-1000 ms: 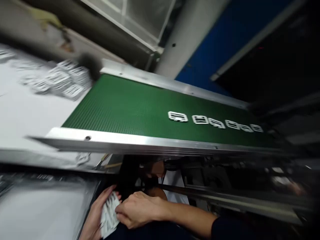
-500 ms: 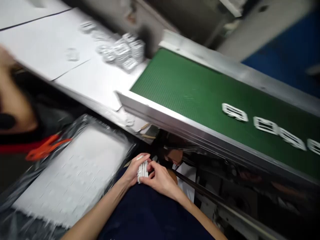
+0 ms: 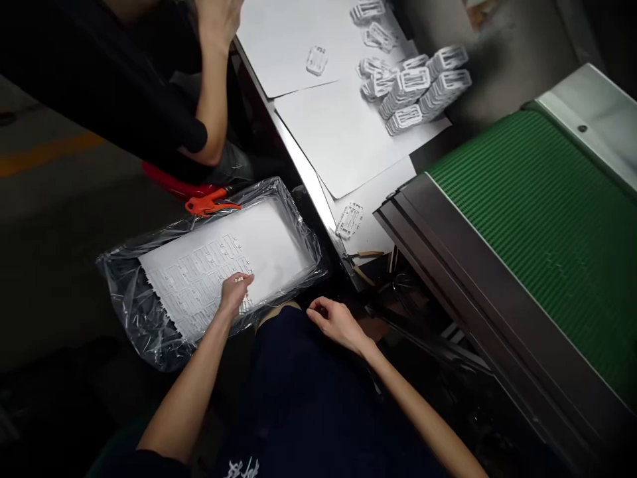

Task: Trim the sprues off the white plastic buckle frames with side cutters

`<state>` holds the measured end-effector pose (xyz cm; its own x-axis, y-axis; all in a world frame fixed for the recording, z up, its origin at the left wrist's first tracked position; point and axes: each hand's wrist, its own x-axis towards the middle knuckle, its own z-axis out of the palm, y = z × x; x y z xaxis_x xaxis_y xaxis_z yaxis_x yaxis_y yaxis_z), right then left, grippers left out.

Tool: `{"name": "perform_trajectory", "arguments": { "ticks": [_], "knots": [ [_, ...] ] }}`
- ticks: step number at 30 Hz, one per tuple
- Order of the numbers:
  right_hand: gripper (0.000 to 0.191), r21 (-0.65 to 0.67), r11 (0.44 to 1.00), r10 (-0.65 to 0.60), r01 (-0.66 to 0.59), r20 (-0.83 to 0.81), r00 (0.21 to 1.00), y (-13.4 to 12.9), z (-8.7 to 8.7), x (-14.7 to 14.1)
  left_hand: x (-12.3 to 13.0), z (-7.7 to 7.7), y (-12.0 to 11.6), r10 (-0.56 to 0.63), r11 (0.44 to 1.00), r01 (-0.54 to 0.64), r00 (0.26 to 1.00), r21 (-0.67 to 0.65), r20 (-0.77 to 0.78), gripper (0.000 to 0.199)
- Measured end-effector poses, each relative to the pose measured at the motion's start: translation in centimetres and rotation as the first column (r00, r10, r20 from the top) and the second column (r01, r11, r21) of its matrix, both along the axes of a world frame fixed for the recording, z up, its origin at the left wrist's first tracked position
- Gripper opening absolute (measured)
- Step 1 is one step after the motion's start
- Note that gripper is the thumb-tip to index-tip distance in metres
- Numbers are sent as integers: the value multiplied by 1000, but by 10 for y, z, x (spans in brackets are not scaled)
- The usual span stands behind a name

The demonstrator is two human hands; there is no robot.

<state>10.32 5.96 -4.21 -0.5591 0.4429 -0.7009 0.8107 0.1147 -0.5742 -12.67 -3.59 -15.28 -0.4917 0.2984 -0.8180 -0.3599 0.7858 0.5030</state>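
plastic bag (image 3: pixel 127 318) at lower left holds a white punched sheet (image 3: pixel 263 245), left hand (image 3: pixel 235 293) on it, can't tell if gripping; right hand (image 3: pixel 338 324) loose, empty.

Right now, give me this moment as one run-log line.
left hand: on white parts sheet in clear plastic bag | right hand: empty, over dark lap

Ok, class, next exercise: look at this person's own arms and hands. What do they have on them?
The left hand and right hand wear no gloves, and the left forearm and right forearm are bare. A dark navy sleeve ends above the left forearm. The dark navy garment carries a white printed marking.
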Motion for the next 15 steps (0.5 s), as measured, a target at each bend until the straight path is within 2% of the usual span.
{"name": "perform_trajectory", "arguments": {
  "ticks": [3, 6, 8, 11, 13, 15],
  "knots": [
    [28, 6, 983, 184, -184, 11, 983, 8, -34, -32, -43, -22, -12, -135, 980, 90, 956, -180, -259, 21],
    [29, 12, 957, 290, -290, 0, 957, 12, -78, -77, -73, -40, 0, -301, 942, 204, 862, -266, -407, 33],
    [33, 29, 941, 337, -337, 8, 942, 12, -112, -113, -90, -53, 18, -395, 912, 282, 800, -298, -452, 43],
    [39, 89, 934, 343, -345, 44, 938, 5, -158, -166, -112, -72, 46, -499, 862, 363, 732, -354, -463, 50],
    [42, 143, 933, 323, -329, 67, 944, -1, -181, -195, -125, -84, 60, -542, 835, 392, 705, -387, -457, 49],
    [43, 190, 929, 306, -317, 84, 948, -7, -198, -213, -135, -92, 68, -562, 822, 410, 695, -395, -449, 48]
  ]
}}
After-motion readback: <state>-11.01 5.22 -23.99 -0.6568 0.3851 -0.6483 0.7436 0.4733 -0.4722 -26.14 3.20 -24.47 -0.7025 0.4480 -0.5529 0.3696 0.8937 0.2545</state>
